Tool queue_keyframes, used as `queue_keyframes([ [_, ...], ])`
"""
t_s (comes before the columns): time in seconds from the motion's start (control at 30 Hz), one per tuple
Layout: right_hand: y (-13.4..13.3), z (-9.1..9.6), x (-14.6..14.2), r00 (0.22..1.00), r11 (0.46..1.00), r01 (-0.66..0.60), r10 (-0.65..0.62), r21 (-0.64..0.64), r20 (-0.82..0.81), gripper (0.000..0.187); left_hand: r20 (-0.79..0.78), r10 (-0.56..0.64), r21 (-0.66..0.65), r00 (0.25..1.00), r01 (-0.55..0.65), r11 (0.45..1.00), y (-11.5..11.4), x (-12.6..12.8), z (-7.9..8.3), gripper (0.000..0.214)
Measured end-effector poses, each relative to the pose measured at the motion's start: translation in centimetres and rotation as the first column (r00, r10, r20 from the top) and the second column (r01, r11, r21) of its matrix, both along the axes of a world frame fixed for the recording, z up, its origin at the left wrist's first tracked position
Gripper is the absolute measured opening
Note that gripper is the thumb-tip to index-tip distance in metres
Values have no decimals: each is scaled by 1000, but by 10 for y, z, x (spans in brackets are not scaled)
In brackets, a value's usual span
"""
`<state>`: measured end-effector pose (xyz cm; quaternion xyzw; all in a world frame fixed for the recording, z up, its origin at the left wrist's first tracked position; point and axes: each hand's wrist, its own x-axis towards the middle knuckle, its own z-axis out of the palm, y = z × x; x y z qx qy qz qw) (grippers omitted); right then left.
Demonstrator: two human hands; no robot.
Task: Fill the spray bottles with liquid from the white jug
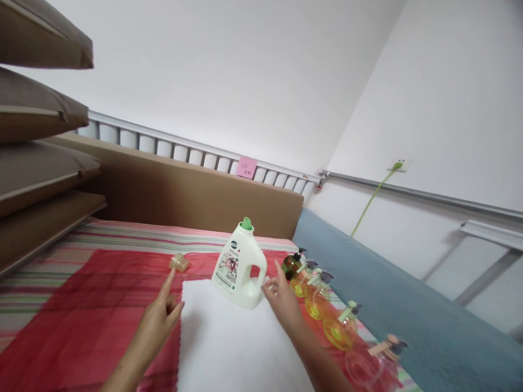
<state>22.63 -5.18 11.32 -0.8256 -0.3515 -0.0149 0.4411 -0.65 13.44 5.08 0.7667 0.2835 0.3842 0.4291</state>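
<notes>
A white detergent jug [237, 267] with a green pouring spout stands uncapped on a white cloth [241, 343]. To its left, a translucent yellowish cap [180, 262] lies on the red cloth. My left hand [161, 313] stretches its index finger to the cap, its thumb out and the other fingers curled; whether the fingertip touches the cap I cannot tell. Beside the jug's handle is my right hand [281, 296], index finger raised and fingers apart, holding nothing.
Several pump bottles, among them a dark one [292, 264] and a yellow one [341, 329], line the right side. Stacked brown cushions [44, 163] rise at the left. Behind stand a brown headboard [183, 190] and a radiator [163, 148] with a pink note [247, 167].
</notes>
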Motion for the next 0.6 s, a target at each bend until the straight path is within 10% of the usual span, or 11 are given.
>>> queue_keyframes([
  [0.13,28,6,43,989,1000,13,-15,-20,-147,76,40,-34,-105,999,37,994,0,-1,-15,69],
  [0.27,43,-1,62,940,987,-145,117,-66,-320,38,7,-79,-123,997,79,989,-6,0,-23,57],
  [0.6,33,17,24,864,978,-201,200,49,-461,24,-37,-106,-130,994,100,986,-12,4,-19,51],
])
